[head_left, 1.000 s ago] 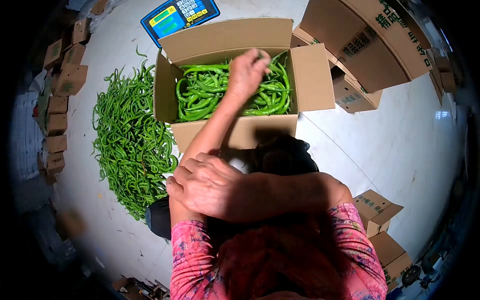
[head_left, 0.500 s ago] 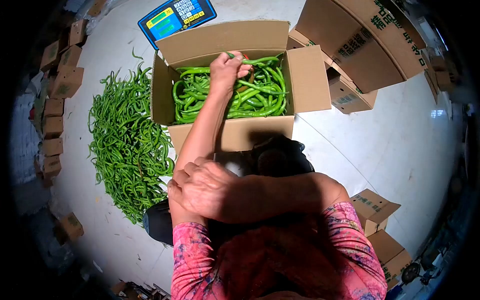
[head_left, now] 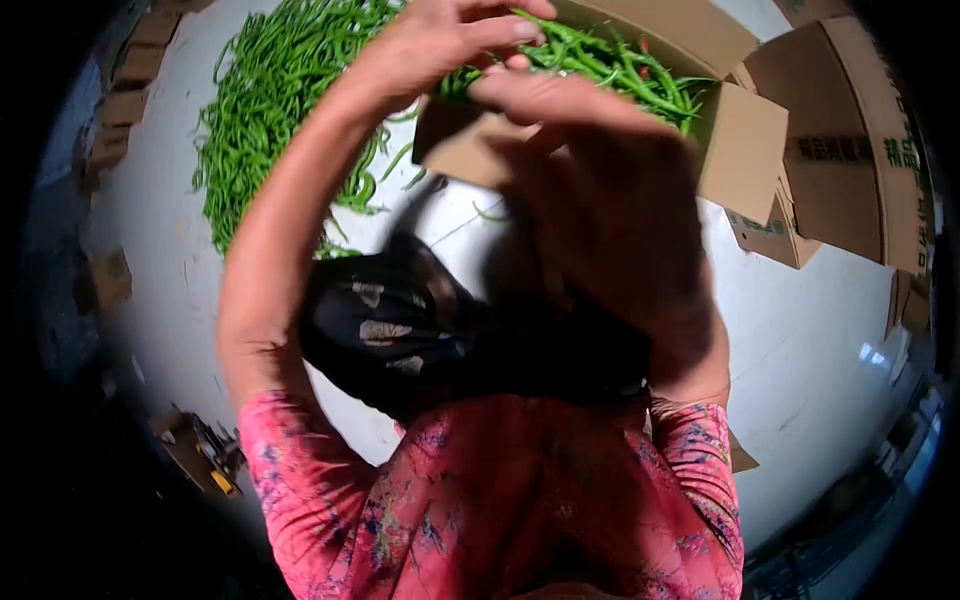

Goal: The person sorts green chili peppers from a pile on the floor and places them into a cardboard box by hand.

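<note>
Green chili peppers (head_left: 600, 65) fill an open cardboard box (head_left: 470, 150) at the top of the view, with a bit of red among them. My left hand (head_left: 450, 40) is over the box's near left corner, its fingers curved and apart. Green pepper shows in the gap between those fingers; whether it touches them is unclear. Close to the camera, my right hand (head_left: 600, 150) is raised in front of the box, dark and smeared by motion. Its fingers point left toward my left hand, and what they hold, if anything, is hidden.
A large heap of green chili peppers (head_left: 270, 110) lies on the pale floor left of the box, with a few strays nearby. Printed cardboard cartons (head_left: 830, 150) stand on the right. More small boxes (head_left: 120, 110) line the left edge.
The view has shifted, and the scale has left it. My left hand has moved from the peppers to the box's near left side. My right hand has left my left forearm and risen toward the box.
</note>
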Available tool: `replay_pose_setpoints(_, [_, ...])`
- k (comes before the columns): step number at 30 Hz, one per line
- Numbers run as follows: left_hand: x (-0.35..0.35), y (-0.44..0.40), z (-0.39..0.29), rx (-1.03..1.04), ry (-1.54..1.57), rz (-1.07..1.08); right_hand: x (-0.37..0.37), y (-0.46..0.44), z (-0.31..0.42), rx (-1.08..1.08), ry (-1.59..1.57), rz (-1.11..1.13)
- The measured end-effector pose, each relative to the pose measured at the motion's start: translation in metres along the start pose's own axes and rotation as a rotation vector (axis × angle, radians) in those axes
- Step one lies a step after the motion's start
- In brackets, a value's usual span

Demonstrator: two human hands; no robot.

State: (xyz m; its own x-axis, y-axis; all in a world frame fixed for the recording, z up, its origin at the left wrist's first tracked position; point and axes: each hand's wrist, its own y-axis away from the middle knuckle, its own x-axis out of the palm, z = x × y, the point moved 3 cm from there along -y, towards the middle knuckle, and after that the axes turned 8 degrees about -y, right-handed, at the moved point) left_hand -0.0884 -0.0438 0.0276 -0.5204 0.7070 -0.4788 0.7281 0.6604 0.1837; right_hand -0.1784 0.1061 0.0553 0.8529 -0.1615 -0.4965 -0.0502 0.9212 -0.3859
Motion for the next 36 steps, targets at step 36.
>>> replay_pose_setpoints(36, [0.284,0.051,0.401,0.518,-0.684,-0.202,0.055,-0.023,0.003,0.381,0.212,0.092])
